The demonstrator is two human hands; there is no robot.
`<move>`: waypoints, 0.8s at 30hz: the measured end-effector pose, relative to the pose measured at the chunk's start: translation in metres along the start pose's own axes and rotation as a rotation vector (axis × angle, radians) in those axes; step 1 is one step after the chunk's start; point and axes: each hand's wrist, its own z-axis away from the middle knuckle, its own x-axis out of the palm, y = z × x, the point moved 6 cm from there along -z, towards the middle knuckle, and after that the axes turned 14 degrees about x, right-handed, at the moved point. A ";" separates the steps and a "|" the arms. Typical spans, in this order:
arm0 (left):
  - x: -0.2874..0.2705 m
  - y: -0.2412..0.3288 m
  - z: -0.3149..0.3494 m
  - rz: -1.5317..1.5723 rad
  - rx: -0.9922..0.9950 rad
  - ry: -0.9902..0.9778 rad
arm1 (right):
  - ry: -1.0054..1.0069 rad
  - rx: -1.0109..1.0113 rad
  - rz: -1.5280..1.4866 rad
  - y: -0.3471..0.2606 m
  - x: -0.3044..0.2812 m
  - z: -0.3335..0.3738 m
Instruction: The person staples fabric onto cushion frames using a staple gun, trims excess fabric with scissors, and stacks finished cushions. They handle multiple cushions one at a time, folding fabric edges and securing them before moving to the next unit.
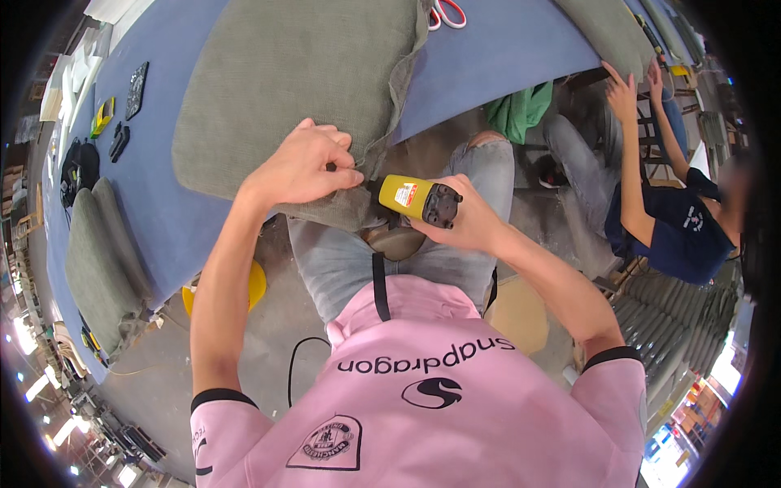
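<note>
A large grey-green upholstered cushion lies over the near edge of the blue table, its loose fabric edge running down the right side. My left hand rests on the cushion's near right corner, fingers curled and thumb pressed against the fabric edge. My right hand is closed around a yellow-and-black staple gun. The tool's dark front end points left at the fabric, close to my left thumb. Whether its tip touches the fabric is hard to make out. Its grip is mostly hidden by my right hand and lap.
On the blue table lie red-and-white scissors, a phone and a yellow tape measure. Another grey-green padded piece leans at the left edge. At right, a co-worker handles a similar piece. Green cloth hangs between us.
</note>
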 end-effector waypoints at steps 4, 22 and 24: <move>-0.005 0.002 -0.001 -0.030 -0.109 -0.062 | -0.177 0.109 -0.032 0.008 0.008 -0.004; 0.000 0.004 0.012 -0.020 -0.019 -0.093 | -0.128 0.047 -0.142 -0.005 0.010 0.008; 0.004 0.005 0.011 -0.029 0.008 -0.058 | -0.031 0.013 -0.079 -0.006 0.011 0.013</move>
